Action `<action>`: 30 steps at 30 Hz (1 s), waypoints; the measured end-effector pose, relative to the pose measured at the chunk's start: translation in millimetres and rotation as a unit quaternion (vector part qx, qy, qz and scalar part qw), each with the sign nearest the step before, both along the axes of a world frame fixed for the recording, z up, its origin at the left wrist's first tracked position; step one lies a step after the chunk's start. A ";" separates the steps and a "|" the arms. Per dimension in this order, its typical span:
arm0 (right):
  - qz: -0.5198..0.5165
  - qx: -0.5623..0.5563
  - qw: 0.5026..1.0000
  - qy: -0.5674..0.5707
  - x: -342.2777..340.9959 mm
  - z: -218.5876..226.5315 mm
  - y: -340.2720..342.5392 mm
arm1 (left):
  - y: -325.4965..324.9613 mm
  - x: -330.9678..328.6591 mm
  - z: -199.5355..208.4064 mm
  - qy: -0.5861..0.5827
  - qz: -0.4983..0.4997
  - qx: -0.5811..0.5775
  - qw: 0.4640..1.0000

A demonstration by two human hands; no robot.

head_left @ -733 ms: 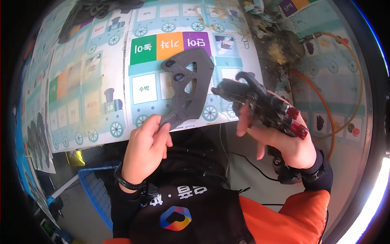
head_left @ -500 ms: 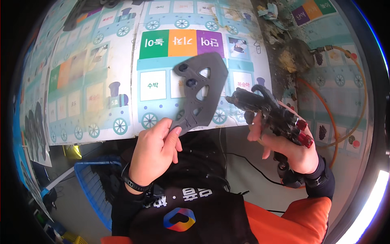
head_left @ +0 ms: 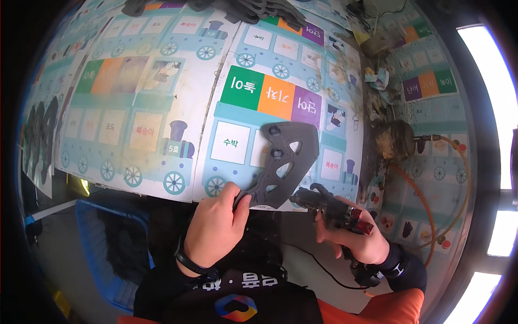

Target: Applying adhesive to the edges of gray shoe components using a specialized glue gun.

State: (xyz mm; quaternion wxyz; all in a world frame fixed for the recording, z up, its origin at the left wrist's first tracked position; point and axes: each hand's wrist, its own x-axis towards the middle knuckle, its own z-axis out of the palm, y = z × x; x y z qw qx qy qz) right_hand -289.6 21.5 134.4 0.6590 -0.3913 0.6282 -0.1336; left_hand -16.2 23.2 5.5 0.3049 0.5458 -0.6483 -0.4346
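L hand clamped, thumb vs fingers, on the narrow lower end of a flat dark grey curved plate w/ cut-out holes; plate sits ctr frame, angled up & right over the table w/ a teal-and-white train-print cover. Can't tell if plate touches the cover. R hand, lower right of ctr, closed round a black spray gun w/ red knobs at its rear; nozzle faces left, just beside plate's lower right edge, apart from it. Trigger finger's exact position unclear. More dark grey plates, piled, at top edge; others hang at far left. Orange hose curves down right side, near a brown crusted lump. Blue plastic mesh basket lower left, below table edge. Black wristband on L wrist.
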 end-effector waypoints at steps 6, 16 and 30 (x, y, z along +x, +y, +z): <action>0.051 0.028 0.998 -0.010 18.7 -3.7 -13.5 | -6.8 -0.7 4.4 0.020 0.058 -0.009 0.998; 0.088 0.028 0.995 0.023 37.3 -8.1 -23.7 | -9.2 6.2 -0.9 0.047 0.044 0.009 0.998; 0.094 0.049 0.993 0.058 48.7 -2.3 -29.2 | -9.4 8.4 -9.5 0.099 0.030 0.021 0.994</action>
